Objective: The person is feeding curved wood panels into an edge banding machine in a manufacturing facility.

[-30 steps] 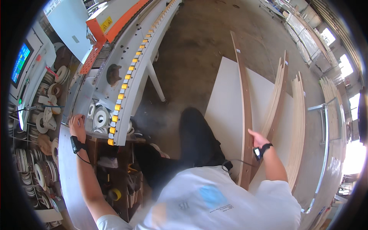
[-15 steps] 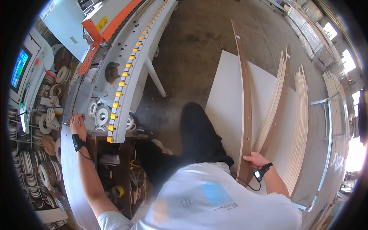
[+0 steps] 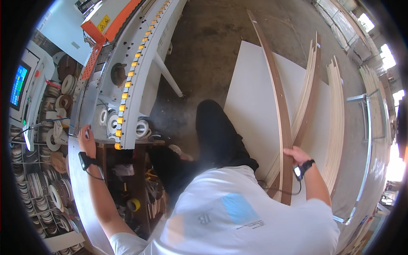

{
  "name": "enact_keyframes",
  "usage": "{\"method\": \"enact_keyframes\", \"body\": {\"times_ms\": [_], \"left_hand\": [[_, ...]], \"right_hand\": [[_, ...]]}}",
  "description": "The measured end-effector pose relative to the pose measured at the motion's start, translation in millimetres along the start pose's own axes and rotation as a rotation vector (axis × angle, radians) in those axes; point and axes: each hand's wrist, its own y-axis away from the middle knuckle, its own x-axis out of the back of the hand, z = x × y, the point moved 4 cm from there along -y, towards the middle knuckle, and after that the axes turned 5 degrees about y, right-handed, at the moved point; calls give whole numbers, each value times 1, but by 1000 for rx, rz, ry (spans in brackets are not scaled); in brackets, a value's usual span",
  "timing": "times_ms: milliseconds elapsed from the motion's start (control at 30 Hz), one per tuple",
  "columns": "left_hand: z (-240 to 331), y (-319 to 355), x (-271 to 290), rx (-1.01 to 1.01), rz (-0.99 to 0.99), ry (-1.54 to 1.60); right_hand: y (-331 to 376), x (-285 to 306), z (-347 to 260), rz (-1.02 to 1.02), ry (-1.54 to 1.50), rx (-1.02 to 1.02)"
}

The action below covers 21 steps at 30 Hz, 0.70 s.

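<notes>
On the right, my right hand (image 3: 298, 155) is closed on the edge of a long, narrow brown wood strip (image 3: 277, 91), thumb on its upper face. That strip slants away from me, its far end above the floor past a white board (image 3: 244, 80). Just right of it lies a stack of similar strips (image 3: 309, 91) on the board. My left hand (image 3: 87, 138) is at the near end of the grey machine bed (image 3: 85, 110), beside a pale tabletop (image 3: 78, 170). Its fingers are curled, and what they hold, if anything, is too small to name.
Yellow rollers (image 3: 125, 96) line the machine's rail. A control screen (image 3: 20, 85) and racks of edging rolls (image 3: 59, 193) stand at left. Below the bed is a brown shelf (image 3: 142, 204) with tools. Another strip bundle (image 3: 335, 123) and a metal frame (image 3: 369, 140) are at right.
My right hand has moved right and slightly farther away with the strip. The strip's near end has swung right, away from the stack's near end. My left hand stays at the machine bed.
</notes>
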Motion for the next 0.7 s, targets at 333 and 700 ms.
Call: {"method": "enact_keyframes", "body": {"times_ms": [333,700], "left_hand": [[237,64,-2,-155,-142,532],[384,170,-81,-278,-755,819]], "right_hand": [[-51,-37,-61,40,-60,130],[-199,6,-174,155,107,249]]}}
